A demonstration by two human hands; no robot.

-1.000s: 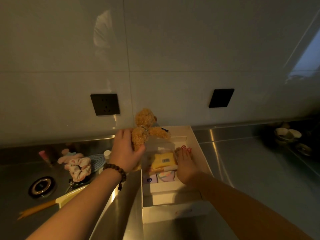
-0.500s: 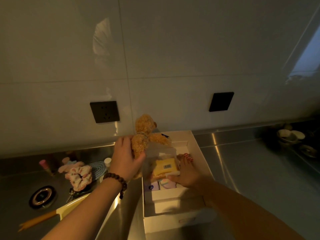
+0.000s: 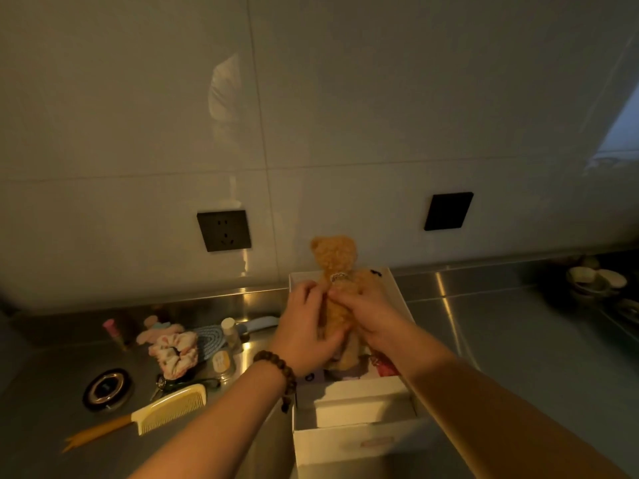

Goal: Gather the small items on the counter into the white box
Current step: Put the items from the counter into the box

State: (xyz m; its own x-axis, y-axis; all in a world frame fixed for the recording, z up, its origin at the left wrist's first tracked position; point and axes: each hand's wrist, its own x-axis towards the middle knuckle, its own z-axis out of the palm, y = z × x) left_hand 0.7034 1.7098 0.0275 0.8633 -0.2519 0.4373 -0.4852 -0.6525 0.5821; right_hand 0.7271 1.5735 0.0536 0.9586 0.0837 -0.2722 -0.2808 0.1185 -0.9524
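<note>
The steel bench point(image 3: 518, 340) ran along the tiled wall, and the white box point(image 3: 352, 440) sat on it with its lid off. Over the far half of the box the teddy bear point(image 3: 337, 271) stood upright, head above the rim, legs down among the packets inside. Both hands held it: the left hand point(image 3: 307, 326), a bead bracelet point(image 3: 280, 371) on its wrist, had its grip closed around the bear's left flank, and the right hand point(image 3: 371, 312) had its grip closed on the other flank. Left of the box lay a yellow comb point(image 3: 162, 413), a floral scrunchie point(image 3: 176, 352), a blue hairbrush point(image 3: 211, 340), a round dark tin point(image 3: 108, 388), a small bottle point(image 3: 231, 331) and a pink lipstick point(image 3: 112, 331).
</note>
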